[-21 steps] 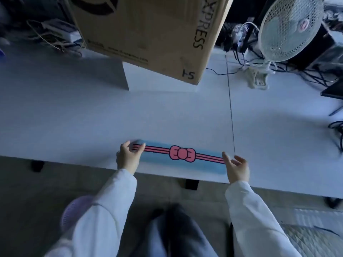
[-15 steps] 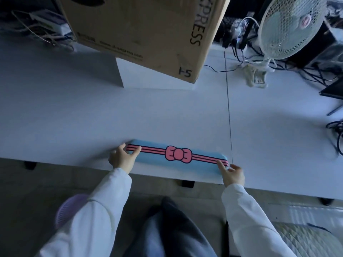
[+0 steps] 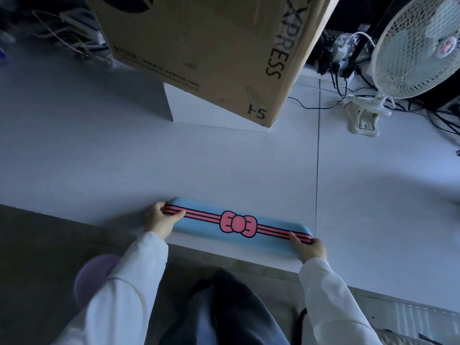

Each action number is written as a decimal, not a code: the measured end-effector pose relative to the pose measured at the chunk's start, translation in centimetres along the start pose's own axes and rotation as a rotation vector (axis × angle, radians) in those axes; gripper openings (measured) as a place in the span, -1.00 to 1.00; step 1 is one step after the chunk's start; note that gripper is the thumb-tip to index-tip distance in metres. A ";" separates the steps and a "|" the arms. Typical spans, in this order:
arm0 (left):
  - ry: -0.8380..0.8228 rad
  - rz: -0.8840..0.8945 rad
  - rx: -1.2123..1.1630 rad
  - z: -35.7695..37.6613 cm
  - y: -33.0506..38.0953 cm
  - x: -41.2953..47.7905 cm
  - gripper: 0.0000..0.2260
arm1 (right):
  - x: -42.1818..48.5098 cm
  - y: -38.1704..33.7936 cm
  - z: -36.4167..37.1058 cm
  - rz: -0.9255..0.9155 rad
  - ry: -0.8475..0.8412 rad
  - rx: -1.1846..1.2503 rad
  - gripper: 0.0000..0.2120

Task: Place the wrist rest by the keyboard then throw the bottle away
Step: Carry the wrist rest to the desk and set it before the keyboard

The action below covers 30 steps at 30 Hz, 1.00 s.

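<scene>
A long blue wrist rest (image 3: 209, 226) with pink stripes and a pink bow lies along the near edge of the white table (image 3: 224, 165). My left hand (image 3: 160, 220) grips its left end, thumb on top. My right hand (image 3: 308, 249) grips its right end at the table's edge. A dark keyboard (image 3: 329, 37) shows partly at the far right, behind the cardboard box. No bottle is in view.
A big cardboard box (image 3: 211, 46) rests on a white block (image 3: 199, 113) at the back. A white clip fan (image 3: 413, 46) and cables (image 3: 443, 115) crowd the far right. A purple basket (image 3: 92, 280) sits on the floor at my left.
Both hands have closed on the ends of the wrist rest; the right hand was open beside it before. The view has shifted slightly.
</scene>
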<state>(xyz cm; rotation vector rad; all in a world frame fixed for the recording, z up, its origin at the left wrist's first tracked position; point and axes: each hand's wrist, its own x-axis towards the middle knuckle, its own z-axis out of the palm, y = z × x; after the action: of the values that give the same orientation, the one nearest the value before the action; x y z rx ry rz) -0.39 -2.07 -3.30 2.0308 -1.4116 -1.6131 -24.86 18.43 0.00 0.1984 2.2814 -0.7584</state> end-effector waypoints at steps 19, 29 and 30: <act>0.360 -0.014 -0.901 -10.0 -9.4 -8.0 -0.67 | -7.0 -5.7 9.8 -0.289 -0.375 0.260 -0.72; 0.634 0.033 -1.130 -21.9 -20.9 -16.0 -0.60 | -20.8 -2.5 20.7 -0.494 -0.591 0.053 -0.73; 0.657 0.034 -1.106 -23.2 -22.5 -16.7 -0.60 | -22.3 -1.7 21.7 -0.503 -0.599 0.037 -0.73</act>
<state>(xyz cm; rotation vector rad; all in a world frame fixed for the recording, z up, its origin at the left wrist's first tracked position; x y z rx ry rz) 32.06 13.39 2.13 1.5364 -0.1920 -1.0959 3.60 6.25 3.42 -0.5403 1.7450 -0.9548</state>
